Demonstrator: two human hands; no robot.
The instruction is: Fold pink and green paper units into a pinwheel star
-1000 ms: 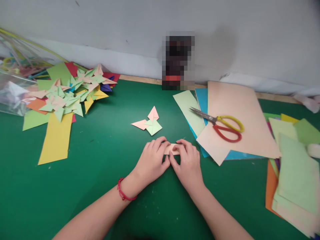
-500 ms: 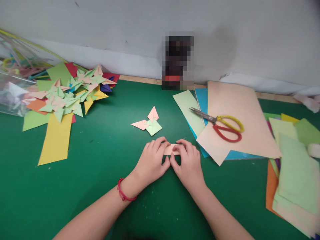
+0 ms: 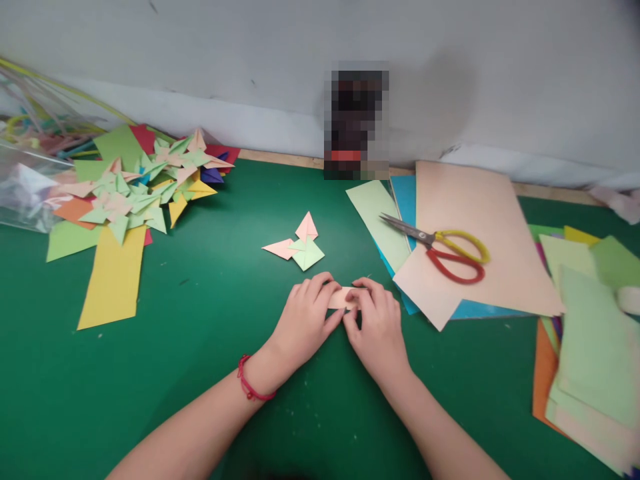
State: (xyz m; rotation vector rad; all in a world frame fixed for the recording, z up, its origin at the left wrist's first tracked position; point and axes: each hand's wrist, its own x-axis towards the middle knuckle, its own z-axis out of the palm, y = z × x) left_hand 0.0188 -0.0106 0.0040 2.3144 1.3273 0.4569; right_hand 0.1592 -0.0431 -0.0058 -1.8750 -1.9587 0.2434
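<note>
A small strip of pale peach paper [image 3: 339, 299] lies on the green table between my hands, its ends partly covered by fingers. My left hand [image 3: 313, 310], with a red cord bracelet on the wrist, grips the strip's left end. On its right end, the fingers of my right hand [image 3: 374, 319] are closed, thumb at the near edge. Both thumbs nearly meet below the paper. Just beyond the hands sits a folded pink and light-green paper piece [image 3: 306, 252] with two pink points and a green square part.
Scissors [image 3: 430, 241] with yellow and red handles rest on peach sheets [image 3: 480, 200] at the right. Coloured paper [image 3: 595, 347] is stacked at the far right. A pile of folded paper stars [image 3: 130, 193] and a clear plastic bag [image 3: 25, 193] occupy the left.
My left thumb has slid slightly right along the near edge of the strip, and my right thumb has shifted a little too. The other things stay in place.
</note>
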